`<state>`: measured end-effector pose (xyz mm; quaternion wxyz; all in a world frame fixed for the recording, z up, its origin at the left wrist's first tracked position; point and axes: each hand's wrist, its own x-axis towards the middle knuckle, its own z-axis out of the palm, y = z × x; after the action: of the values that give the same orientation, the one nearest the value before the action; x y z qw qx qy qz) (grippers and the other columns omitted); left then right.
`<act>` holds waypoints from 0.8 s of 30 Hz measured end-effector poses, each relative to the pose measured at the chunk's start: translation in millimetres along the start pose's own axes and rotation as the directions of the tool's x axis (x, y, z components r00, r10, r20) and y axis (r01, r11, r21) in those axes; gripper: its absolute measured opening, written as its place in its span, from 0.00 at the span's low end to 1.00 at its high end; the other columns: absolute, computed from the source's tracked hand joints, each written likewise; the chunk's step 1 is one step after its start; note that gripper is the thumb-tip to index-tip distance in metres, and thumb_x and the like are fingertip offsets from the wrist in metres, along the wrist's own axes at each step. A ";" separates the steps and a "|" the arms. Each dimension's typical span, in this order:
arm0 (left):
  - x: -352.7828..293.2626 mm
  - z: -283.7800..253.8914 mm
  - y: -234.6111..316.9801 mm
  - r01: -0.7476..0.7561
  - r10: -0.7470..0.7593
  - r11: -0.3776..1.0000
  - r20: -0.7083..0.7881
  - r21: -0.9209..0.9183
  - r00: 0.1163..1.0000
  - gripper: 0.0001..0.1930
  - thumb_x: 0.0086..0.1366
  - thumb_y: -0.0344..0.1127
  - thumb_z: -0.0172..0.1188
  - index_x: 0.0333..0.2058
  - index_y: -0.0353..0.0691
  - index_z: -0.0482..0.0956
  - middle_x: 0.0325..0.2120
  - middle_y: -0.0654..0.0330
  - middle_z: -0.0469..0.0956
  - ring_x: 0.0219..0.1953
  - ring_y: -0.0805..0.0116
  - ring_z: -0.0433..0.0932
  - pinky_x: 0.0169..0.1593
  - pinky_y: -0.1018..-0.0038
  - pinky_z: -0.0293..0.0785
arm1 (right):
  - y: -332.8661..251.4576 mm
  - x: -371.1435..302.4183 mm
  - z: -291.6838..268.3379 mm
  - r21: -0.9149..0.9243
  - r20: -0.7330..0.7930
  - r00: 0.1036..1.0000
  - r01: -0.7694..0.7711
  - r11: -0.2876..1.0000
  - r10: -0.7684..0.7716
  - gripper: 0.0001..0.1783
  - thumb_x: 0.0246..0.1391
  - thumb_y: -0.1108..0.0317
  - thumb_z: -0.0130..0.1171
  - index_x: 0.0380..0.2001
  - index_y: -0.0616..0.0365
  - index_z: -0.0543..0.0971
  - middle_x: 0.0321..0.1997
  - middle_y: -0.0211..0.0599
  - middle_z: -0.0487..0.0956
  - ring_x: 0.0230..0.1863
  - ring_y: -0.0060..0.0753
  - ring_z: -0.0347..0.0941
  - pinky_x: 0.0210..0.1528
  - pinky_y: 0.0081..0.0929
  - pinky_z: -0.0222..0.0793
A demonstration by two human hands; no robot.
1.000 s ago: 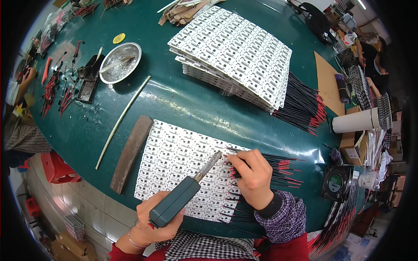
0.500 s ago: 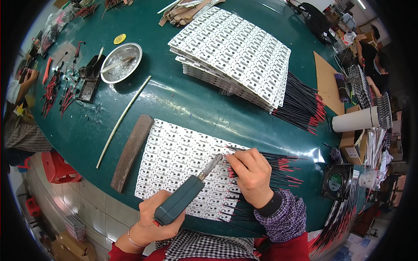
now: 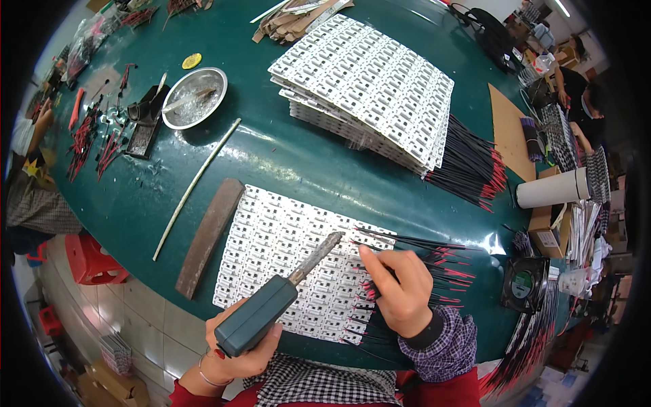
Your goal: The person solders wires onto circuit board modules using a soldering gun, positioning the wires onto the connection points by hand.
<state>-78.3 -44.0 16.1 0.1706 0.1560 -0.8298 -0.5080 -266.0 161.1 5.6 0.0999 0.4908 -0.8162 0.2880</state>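
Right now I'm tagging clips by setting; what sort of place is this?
Probably an electronics workshop: the left hand holds a soldering iron over a white circuit-board panel, near red-tipped black wires and a stack of similar panels.

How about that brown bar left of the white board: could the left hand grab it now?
Probably not straight away: the left hand is wrapped around the green-handled tool, so it looks occupied. The brown bar itself lies uncovered, though, with nothing on top.

No words or numbers can be read. The fan (image 3: pixel 527 285) has a round green label (image 3: pixel 521 284), but its print is too small. The box (image 3: pixel 559 227) has a pale label (image 3: pixel 548 238), too tiny to read.
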 end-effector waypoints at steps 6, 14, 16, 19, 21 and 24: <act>2.7 -0.7 7.0 0.032 -0.031 0.999 0.032 -0.021 0.999 0.14 0.51 0.22 0.70 0.39 0.28 0.85 0.29 0.53 0.82 0.24 0.67 0.82 0.29 0.76 0.77 | -0.8 -6.0 16.6 -0.025 0.075 0.993 -0.085 0.996 0.086 0.35 0.40 0.82 0.61 0.58 0.69 0.79 0.39 0.39 0.72 0.37 0.39 0.71 0.38 0.34 0.71; -1.4 -2.3 5.9 0.017 -0.020 0.999 0.093 0.035 0.995 0.14 0.51 0.22 0.71 0.39 0.27 0.85 0.30 0.52 0.83 0.25 0.65 0.83 0.31 0.75 0.79 | 0.1 -7.9 17.3 0.002 0.056 0.994 -0.090 0.996 0.090 0.25 0.37 0.81 0.60 0.46 0.63 0.83 0.37 0.37 0.77 0.36 0.38 0.75 0.35 0.32 0.69; -1.5 -0.9 5.9 0.018 -0.021 0.999 0.091 0.035 0.996 0.14 0.51 0.22 0.71 0.38 0.27 0.85 0.30 0.51 0.83 0.26 0.64 0.83 0.32 0.74 0.79 | -0.8 -7.2 17.8 0.022 0.049 0.994 -0.103 0.994 0.102 0.28 0.31 0.83 0.59 0.44 0.62 0.83 0.37 0.39 0.77 0.36 0.42 0.76 0.36 0.36 0.71; -0.8 -0.7 8.5 0.049 -0.053 0.998 0.105 0.036 0.993 0.14 0.51 0.22 0.71 0.38 0.27 0.85 0.30 0.51 0.84 0.26 0.64 0.84 0.32 0.74 0.80 | -0.8 -7.0 18.4 0.039 0.046 0.993 -0.113 0.993 0.111 0.31 0.26 0.84 0.58 0.43 0.62 0.82 0.37 0.42 0.77 0.36 0.46 0.76 0.36 0.39 0.73; -0.2 -0.5 7.7 0.035 -0.039 0.999 0.114 0.041 0.993 0.14 0.51 0.22 0.71 0.38 0.27 0.85 0.30 0.51 0.84 0.26 0.64 0.84 0.32 0.74 0.79 | -0.4 -6.7 18.4 0.035 0.049 0.993 -0.111 0.993 0.110 0.32 0.26 0.84 0.58 0.44 0.62 0.83 0.38 0.42 0.77 0.37 0.46 0.76 0.36 0.39 0.73; -0.7 -0.2 8.9 0.019 -0.023 0.999 0.116 0.043 0.993 0.14 0.51 0.22 0.71 0.38 0.27 0.85 0.31 0.51 0.84 0.26 0.64 0.84 0.31 0.74 0.79 | -1.1 -6.5 18.0 -0.018 0.026 0.995 -0.095 0.995 0.095 0.21 0.40 0.80 0.61 0.43 0.61 0.83 0.37 0.36 0.77 0.35 0.36 0.75 0.34 0.31 0.69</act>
<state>-78.3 -40.0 24.1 0.1131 0.1382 -0.8470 -0.5007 -259.7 155.3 -11.6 0.0793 0.4543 -0.8422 0.2793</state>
